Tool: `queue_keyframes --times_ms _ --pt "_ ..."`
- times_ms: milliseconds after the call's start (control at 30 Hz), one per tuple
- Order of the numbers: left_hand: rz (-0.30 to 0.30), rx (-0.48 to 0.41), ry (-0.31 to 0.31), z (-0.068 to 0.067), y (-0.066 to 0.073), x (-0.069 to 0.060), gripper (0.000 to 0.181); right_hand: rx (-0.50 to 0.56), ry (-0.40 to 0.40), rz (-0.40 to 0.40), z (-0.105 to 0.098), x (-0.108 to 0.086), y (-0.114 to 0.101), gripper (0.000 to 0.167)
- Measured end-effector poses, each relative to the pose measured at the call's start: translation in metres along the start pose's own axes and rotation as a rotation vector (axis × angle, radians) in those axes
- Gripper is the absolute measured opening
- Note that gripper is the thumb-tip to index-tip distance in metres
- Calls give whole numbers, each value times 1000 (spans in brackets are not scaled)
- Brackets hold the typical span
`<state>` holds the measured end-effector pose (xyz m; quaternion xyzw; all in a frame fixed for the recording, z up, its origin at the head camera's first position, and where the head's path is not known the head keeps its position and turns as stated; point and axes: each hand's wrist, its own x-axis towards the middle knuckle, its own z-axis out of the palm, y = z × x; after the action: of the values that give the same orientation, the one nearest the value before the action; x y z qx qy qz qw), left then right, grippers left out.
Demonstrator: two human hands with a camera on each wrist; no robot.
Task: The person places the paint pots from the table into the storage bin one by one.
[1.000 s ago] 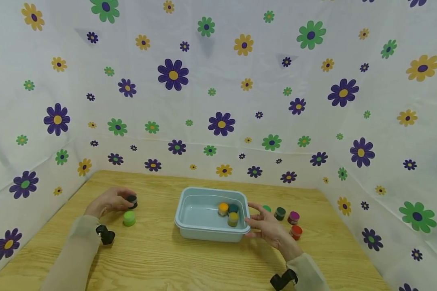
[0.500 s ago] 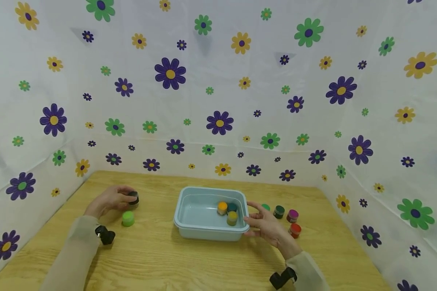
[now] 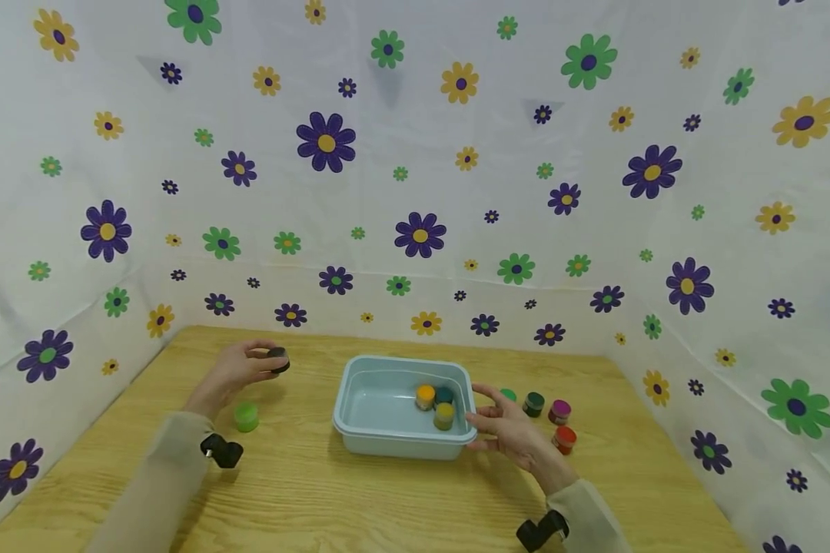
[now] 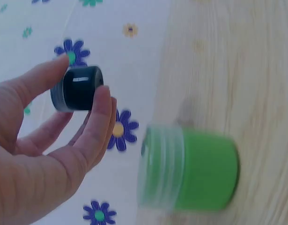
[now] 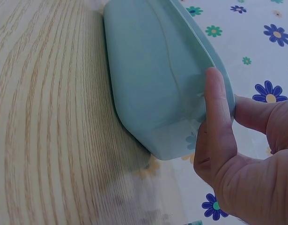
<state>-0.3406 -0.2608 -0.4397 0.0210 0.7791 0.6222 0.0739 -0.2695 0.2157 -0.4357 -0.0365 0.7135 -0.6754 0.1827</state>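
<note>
My left hand pinches a small black paint jar between thumb and fingers, held above the table. In the left wrist view the jar is tipped on its side between the fingertips. A lime green jar stands on the table just below that hand. A light blue plastic tub sits in the middle of the table. Inside its right part are an orange jar, a teal jar and a mustard yellow jar. At the tub's right end my right hand grips the rim.
Right of the right hand stand a dark green jar, a magenta jar and a red jar. A bright green jar is partly hidden behind that hand. Flower-printed cloth walls in the wooden table.
My left hand has lifted the black jar off the table and carried it right and away from me. The lime green jar stays put; my right hand keeps its place on the tub.
</note>
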Motion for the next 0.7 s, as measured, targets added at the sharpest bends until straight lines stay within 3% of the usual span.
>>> queue_keyframes --times_ms 400,700 --pt "53 13 22 33 15 -2 63 -10 -14 -5 0 0 -2 73" --pt "37 -81 30 68 29 -2 61 11 -3 -4 -1 -2 -1 74"
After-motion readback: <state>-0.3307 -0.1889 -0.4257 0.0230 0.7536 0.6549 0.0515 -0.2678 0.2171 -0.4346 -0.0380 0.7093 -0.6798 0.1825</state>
